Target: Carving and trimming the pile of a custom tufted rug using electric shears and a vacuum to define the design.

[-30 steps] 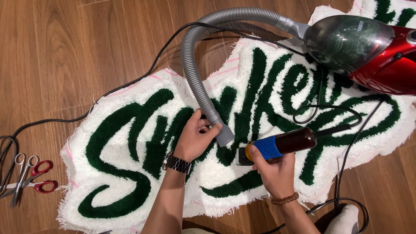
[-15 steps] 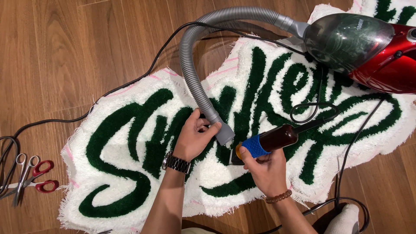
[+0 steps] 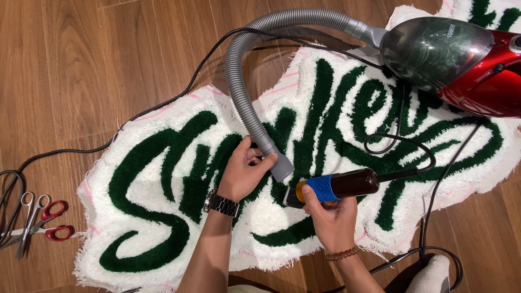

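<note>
red-handled scissors (image 3: 40,223) lie on the wooden floor (image 3: 81,65) beside a coiled black cable (image 3: 8,190).

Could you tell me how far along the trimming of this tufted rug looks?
Done: the rug is fully tufted. In hand: left hand holds the vacuum hose nozzle beside the corded trimmer in the right hand, mid-rug. Left: ragged backing edges; scissors lie on the floor.

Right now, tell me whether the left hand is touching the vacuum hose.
Touching. The head view shows the left hand wrapped around the grey vacuum hose just above its nozzle, fingers on it.
</note>
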